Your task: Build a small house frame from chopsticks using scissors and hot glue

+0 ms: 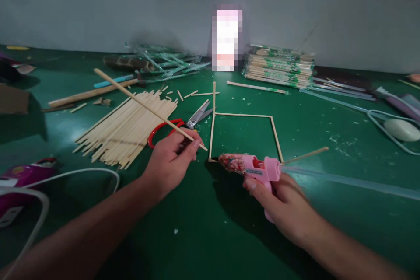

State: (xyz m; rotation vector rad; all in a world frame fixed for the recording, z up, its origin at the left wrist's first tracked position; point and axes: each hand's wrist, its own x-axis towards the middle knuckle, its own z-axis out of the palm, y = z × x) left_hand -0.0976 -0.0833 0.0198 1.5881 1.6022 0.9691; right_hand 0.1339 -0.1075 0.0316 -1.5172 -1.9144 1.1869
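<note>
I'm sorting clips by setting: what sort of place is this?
Probably a craft workspace: on the green table lie red-handled scissors and wooden sticks, and the right hand holds a pink glue gun.

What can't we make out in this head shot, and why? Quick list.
All in the head view:
- Pink glue gun trigger: hidden by the right hand.
- Glue gun label print: too small.
- Near side of the stick frame: mostly behind the glue gun.
- Far end of the clear glue stick: cut off by the right edge.
- Bright panel content: pixelated.
</note>
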